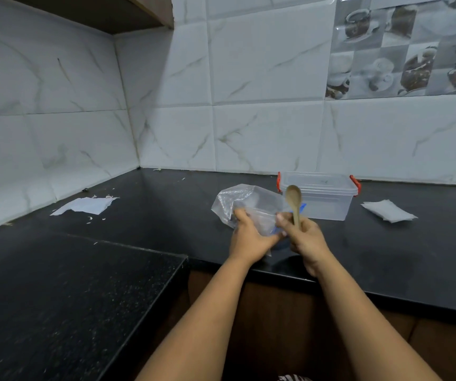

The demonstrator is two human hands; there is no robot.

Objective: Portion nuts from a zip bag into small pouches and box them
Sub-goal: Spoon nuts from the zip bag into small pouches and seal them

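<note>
A clear zip bag (244, 202) with a blue strip is held just above the black counter (166, 210). My left hand (249, 237) grips its near left edge. My right hand (305, 237) pinches the bag's right edge and also holds a wooden spoon (293, 199) upright, bowl up. Behind the spoon stands a clear plastic box (328, 196) with red clips, its lid on. A small stack of white pouches (389, 211) lies to the box's right. I cannot make out any nuts inside the bag.
A crumpled white paper (86, 206) with scattered crumbs lies at the far left of the counter, near the tiled corner wall (128, 105). A second, lower counter section (70, 284) juts out at near left. The counter's front edge runs under my wrists.
</note>
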